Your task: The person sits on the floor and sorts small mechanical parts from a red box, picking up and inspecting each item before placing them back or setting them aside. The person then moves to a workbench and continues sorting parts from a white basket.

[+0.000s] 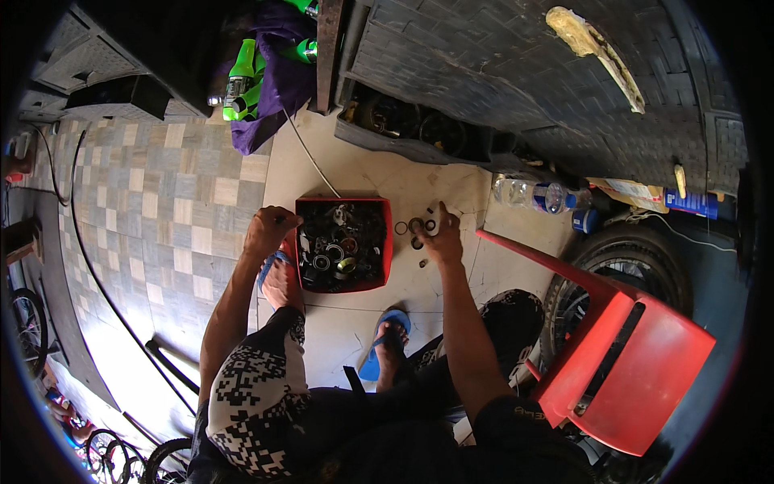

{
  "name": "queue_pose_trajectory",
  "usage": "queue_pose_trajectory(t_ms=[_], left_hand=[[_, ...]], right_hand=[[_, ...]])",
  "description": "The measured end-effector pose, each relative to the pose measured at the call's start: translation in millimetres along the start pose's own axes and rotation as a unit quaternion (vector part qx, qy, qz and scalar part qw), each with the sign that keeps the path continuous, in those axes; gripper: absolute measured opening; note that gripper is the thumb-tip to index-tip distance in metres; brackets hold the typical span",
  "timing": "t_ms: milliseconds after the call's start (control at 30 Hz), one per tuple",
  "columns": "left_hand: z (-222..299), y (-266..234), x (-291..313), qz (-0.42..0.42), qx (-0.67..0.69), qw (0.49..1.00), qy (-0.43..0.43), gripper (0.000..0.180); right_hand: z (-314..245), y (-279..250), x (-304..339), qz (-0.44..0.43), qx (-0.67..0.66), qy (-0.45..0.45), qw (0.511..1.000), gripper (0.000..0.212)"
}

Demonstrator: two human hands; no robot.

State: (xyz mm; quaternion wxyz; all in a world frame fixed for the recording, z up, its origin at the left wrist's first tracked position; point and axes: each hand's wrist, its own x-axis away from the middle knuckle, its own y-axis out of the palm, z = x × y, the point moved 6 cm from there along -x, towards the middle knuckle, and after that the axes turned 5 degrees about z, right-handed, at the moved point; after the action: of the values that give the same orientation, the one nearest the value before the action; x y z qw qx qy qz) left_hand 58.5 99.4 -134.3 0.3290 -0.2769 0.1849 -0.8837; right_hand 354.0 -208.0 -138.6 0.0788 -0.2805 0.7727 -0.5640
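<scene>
A red square box (pixel 385 250) full of small dark metal parts and rings stands on the floor in front of me. My left hand (pixel 269 232) is at its left edge with the fingers curled together; what they hold, if anything, I cannot make out. To the right of the box, my right hand (pixel 442 235) reaches down to the floor with its fingers apart. Around those fingertips lie several small rings, among them a thin dark ring (pixel 401 228) and a thicker brownish ring (pixel 415 224). A small dark piece (pixel 423 263) lies nearer to me.
Green bottles (pixel 240 79) lie on purple cloth at the far left. A dark woven cabinet (pixel 476 73) with an open drawer (pixel 411 129) stands ahead. Clear plastic bottles (pixel 528 195), a tyre (pixel 645 250) and a red plastic chair (pixel 645 363) are on the right. My sandalled feet flank the box's near side.
</scene>
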Motion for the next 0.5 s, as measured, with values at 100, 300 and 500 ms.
queue_pose_trajectory(t_ms=[100, 300, 500], left_hand=[[-0.2, -2.1, -0.1, -0.011, -0.016, 0.999, -0.028, 0.027], [-0.3, -2.2, 0.6, -0.006, -0.012, 1.000, -0.010, 0.031], [-4.9, -1.7, -1.4, -0.010, -0.007, 1.000, -0.016, 0.037]], right_hand=[[-4.9, 27.3, 15.7, 0.003, 0.040, -0.035, 0.999, 0.078], [13.9, 67.9, 9.7, -0.024, -0.148, 0.078, 0.986, 0.055], [-25.4, 20.7, -7.7, -0.013, -0.265, 0.032, 0.964, 0.040]])
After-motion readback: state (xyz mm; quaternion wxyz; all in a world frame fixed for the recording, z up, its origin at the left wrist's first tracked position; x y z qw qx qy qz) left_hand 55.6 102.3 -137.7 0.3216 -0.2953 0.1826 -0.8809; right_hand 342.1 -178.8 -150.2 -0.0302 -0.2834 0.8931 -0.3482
